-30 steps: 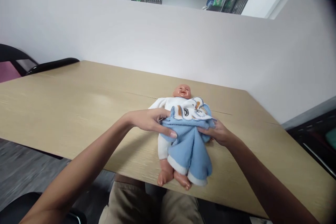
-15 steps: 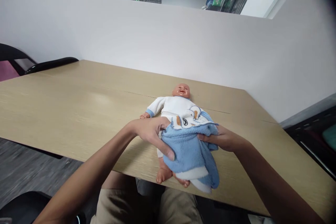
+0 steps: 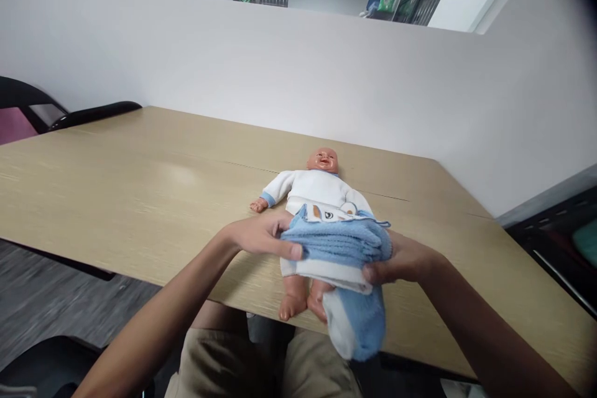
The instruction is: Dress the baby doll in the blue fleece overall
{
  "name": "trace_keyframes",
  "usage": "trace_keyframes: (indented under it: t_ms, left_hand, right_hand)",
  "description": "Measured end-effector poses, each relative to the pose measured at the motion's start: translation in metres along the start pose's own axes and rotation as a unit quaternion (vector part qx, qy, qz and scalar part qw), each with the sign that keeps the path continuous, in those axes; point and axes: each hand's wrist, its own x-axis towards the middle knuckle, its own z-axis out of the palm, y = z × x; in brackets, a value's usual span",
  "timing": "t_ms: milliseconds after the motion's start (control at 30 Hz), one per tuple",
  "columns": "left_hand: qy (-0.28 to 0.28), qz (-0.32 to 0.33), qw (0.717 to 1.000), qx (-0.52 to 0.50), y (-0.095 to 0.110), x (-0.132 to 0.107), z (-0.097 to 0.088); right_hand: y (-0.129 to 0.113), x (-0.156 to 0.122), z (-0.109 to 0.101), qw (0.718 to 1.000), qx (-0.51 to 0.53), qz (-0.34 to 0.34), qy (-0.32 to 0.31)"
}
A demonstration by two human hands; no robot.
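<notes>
A baby doll (image 3: 313,189) in a white top lies face up on the wooden table (image 3: 140,193), its head away from me and its bare feet at the near edge. A blue and white fleece garment (image 3: 342,261) is bunched over its waist and legs, one end hanging past the table edge. My left hand (image 3: 261,236) grips the left side of the bunched garment, thumb pressed on top. My right hand (image 3: 401,258) is closed on its right side, fingers curled under the white cuff.
A white partition wall (image 3: 280,68) runs behind the table and turns along the right. Dark chairs (image 3: 69,113) stand at the far left. My knees in beige trousers (image 3: 261,364) show under the near edge.
Both hands have drawn the garment down the doll's body toward me, from its chest to its waist and legs. The doll's white top and left arm are now uncovered.
</notes>
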Motion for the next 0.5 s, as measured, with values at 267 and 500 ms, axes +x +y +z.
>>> trace_keyframes:
  t_ms: [267, 500]
  left_hand:
    - [0.167, -0.016, 0.974, -0.155, -0.01, -0.021, 0.052]
    - [0.252, -0.084, 0.95, -0.165, -0.022, -0.032, 0.091]
  right_hand:
    - [-0.001, -0.009, 0.025, 0.999, 0.03, -0.015, 0.014]
    - [0.013, -0.003, 0.059, 0.966, -0.09, 0.012, 0.243]
